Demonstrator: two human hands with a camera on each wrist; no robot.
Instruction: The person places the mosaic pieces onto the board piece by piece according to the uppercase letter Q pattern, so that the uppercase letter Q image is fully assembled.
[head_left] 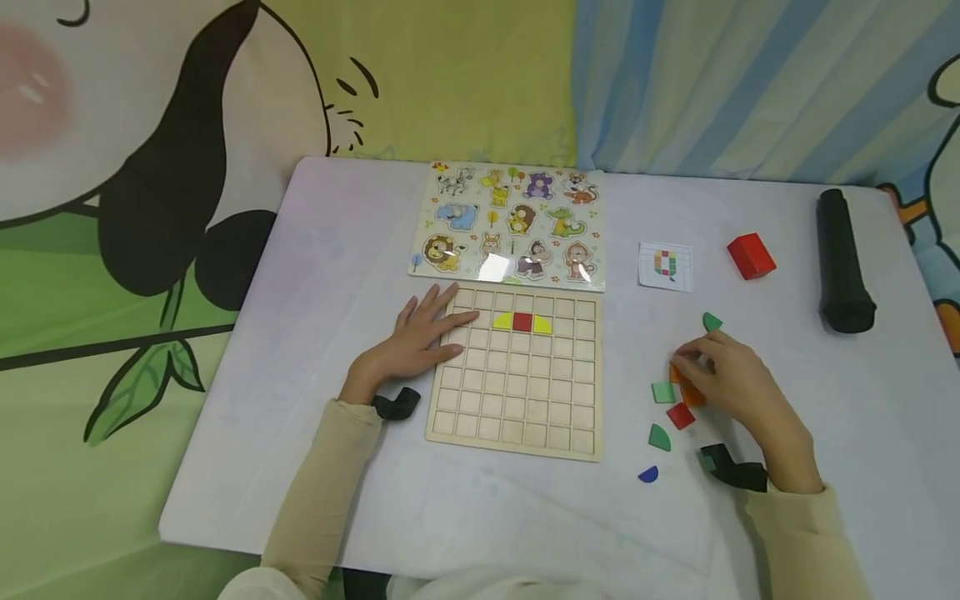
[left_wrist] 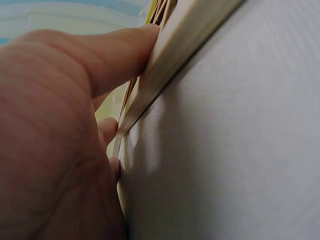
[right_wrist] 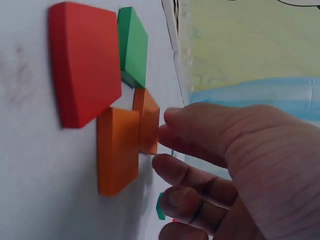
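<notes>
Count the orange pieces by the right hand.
2: one orange piece nearest the red square, another orange piece nearest the right hand. The hand may hide more.

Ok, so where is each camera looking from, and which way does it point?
Head: worn on the person's head, facing forward and down at the wooden grid board; both sleeves, left grip and right grip show.
Left wrist: on that wrist, looking past the left grip's thumb at the wooden grid board's edge.
Right wrist: on that wrist, facing orange tiles beside the right grip's fingers.
Shared: head and right wrist both show the orange tiles.
</notes>
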